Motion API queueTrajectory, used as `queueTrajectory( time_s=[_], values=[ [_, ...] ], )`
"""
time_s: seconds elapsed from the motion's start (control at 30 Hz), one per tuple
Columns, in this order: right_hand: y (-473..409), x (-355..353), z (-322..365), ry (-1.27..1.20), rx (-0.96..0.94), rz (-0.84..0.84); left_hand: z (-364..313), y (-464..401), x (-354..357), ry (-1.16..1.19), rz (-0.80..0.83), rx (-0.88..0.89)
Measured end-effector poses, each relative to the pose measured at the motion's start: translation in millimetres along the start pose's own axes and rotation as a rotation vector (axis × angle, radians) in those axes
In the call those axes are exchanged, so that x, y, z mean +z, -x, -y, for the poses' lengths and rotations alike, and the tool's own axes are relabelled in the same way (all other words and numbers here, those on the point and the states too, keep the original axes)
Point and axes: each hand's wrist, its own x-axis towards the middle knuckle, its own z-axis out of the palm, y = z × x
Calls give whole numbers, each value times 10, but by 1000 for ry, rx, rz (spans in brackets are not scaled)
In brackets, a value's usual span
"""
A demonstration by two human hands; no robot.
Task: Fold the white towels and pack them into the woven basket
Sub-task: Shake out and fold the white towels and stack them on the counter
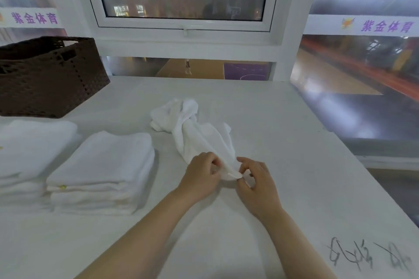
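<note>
Both hands, left hand (200, 174) and right hand (257, 184), pinch the near corner of a crumpled white towel (192, 131) lying mid-table. Left of them sit two stacks of folded towels (102, 170), side by side. Farther back at the left stands the woven basket (48, 77) on the white table (283, 142).

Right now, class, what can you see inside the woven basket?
Only the woven basket's dark inner wall and a handle slot near the rim show. Its near wall hides the bottom, so any towels inside cannot be seen.
</note>
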Motion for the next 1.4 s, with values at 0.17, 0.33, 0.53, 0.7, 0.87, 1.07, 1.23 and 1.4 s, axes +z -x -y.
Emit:
queueTrajectory(
  time_s=[0.17,0.33,0.53,0.7,0.87,1.07,1.23,1.4],
  values=[
    [318,-158,-120,300,-247,104,210,409,301,-86,-270,-130],
    [561,-191,-35,302,-249,294,226,661,335,-151,-330,-205],
    [746,-178,67,349,-305,375,207,755,291,-225,-308,-202],
    [843,-182,99,243,-219,466,183,830,245,121,-193,-86],
    [783,-217,244,123,-29,533,243,922,295,-139,-234,-49],
    [173,-225,369,101,44,369,223,1069,290,-241,-316,-75],
    [-439,171,595,265,-125,404,204,1183,294,-358,-205,-33],
    [-835,601,774,830,-521,614,165,1224,235,-413,-77,28]
  ],
)
